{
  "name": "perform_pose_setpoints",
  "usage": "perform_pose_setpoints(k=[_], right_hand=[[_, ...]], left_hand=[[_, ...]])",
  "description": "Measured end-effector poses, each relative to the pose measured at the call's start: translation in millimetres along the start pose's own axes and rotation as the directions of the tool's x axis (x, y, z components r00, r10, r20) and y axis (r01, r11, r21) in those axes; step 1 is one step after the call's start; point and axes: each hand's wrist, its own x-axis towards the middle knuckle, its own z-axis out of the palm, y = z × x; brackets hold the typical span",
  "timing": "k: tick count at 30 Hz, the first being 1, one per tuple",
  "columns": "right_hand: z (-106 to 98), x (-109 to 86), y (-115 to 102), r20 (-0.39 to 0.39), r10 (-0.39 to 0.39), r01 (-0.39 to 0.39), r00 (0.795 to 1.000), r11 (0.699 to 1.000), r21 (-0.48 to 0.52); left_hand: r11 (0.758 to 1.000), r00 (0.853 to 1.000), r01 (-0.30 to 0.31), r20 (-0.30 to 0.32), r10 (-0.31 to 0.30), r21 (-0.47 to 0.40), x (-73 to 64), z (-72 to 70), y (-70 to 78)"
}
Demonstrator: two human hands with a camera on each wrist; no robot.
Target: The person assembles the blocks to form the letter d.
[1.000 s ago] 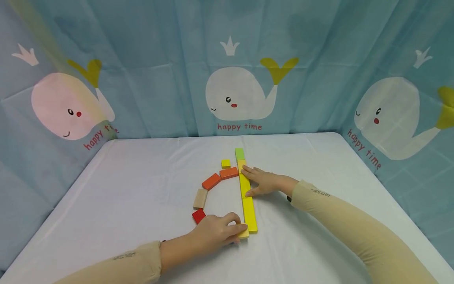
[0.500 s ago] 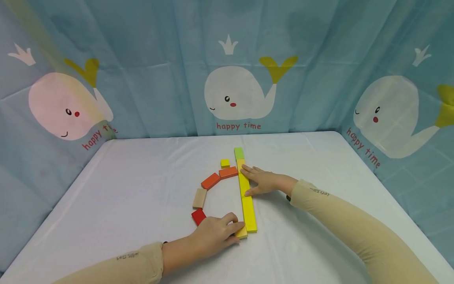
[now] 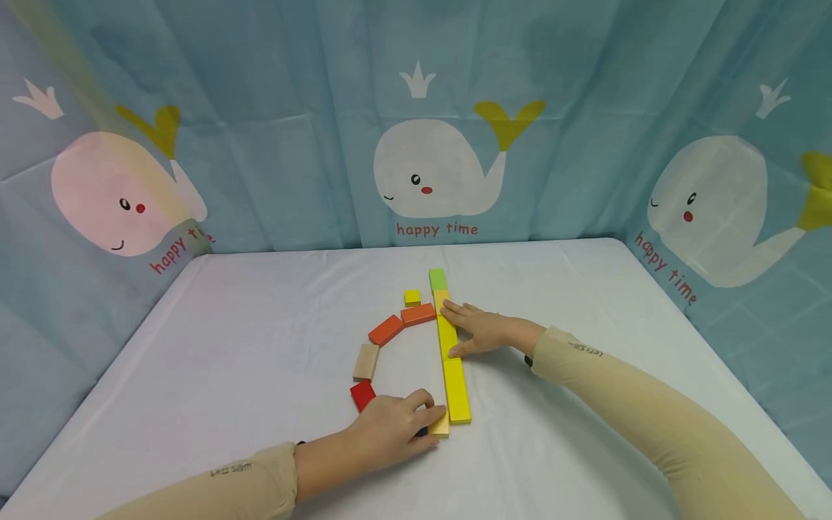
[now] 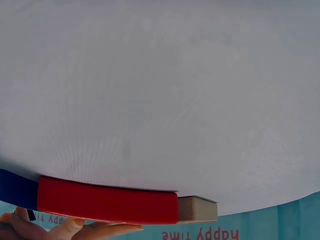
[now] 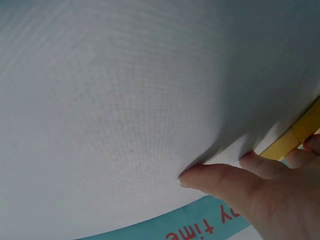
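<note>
My left hand (image 3: pixel 393 427) pinches a pale wooden block (image 3: pixel 439 427) between thumb and fingers, at the near end of a column of blocks. A dark blue block (image 4: pixel 17 189) lies beyond a red block (image 4: pixel 107 200) in the left wrist view; in the head view my left hand mostly hides the blue one. My right hand (image 3: pixel 487 329) rests along the column's right side, fingers extended, fingertips on a pale yellow block (image 3: pixel 442 298) and thumb at a yellow block (image 3: pixel 448 338). A longer yellow block (image 3: pixel 457 392) forms the column's near end.
Two orange blocks (image 3: pixel 386 330) and a natural wood block (image 3: pixel 366 362) curve left from the column. A small yellow block (image 3: pixel 412 297) sits behind the curve. A green block (image 3: pixel 438 279) tops the column. Whale-print curtains (image 3: pixel 299 180) surround the white table (image 3: pixel 260 325).
The pale wooden block in my left hand has shifted slightly left and turned straighter, with a bit of dark blue now showing beside it. My right hand has stayed at the column.
</note>
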Motion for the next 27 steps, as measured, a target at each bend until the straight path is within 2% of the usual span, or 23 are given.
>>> perform_pose_setpoints(k=[5,12,17,27], right_hand=[[0.2,0.8,0.7,-0.001,-0.002,0.002,1.000,1.000,0.000],[0.7,0.7,1.6,0.001,0.006,-0.006,1.000,1.000,0.007],[0.0,0.3,1.0,-0.001,0.003,-0.003,1.000,1.000,0.004],[1.5,0.2,0.4,-0.007,0.007,-0.007,1.000,1.000,0.001]], left_hand=[[1.000,1.000,0.018,0.016,-0.017,-0.007,-0.8,-1.7,-1.2],[1.000,1.000,-0.017,-0.022,0.017,0.005,-1.2,0.9,-1.3],[1.000,1.000,-0.019,-0.013,0.019,0.008,0.7,-0.4,-0.3],[0.999,0.996,0.047,0.073,-0.047,0.006,-4.2,-8.5,-4.1]])
